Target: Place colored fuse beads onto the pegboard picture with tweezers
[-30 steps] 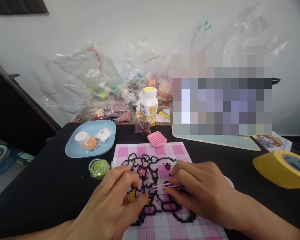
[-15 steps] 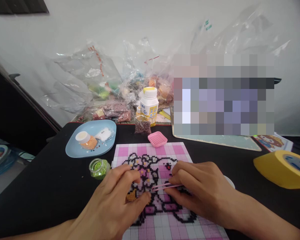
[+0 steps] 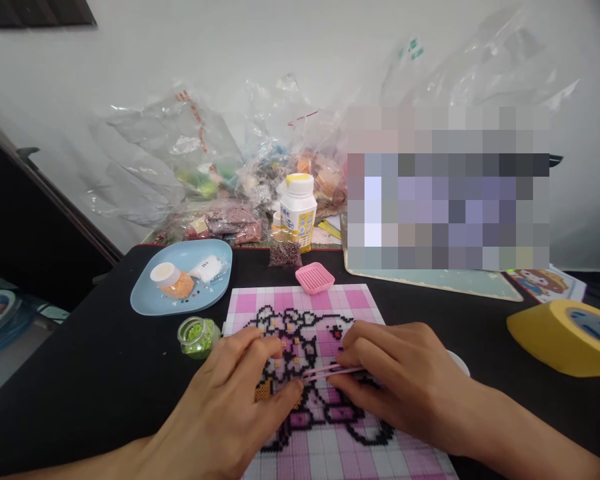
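Note:
Pink tweezers (image 3: 323, 372) are pinched in my right hand (image 3: 405, 373), their tips pointing left over the bead pattern. My left hand (image 3: 230, 400) rests over the left side of the board, fingers spread and curved, its thumb by the tweezer tips. Under both hands lies a pink-and-white checked pegboard (image 3: 320, 460) with a black-outlined bead figure (image 3: 310, 353). Orange-brown beads fill patches beside my left fingers. Any bead between the tweezer tips is too small to make out.
An open jar of green beads (image 3: 199, 338) stands left of the board. Behind are a blue plate (image 3: 145, 293) with a jar and packet, a pink ridged dish (image 3: 315, 278), a white bottle (image 3: 299, 210) and plastic bags. Yellow tape (image 3: 545, 340) lies right.
Almost nothing differs. My left thumb has shifted slightly right, nearer the tweezer tips; my right hand stays in place with the tweezers.

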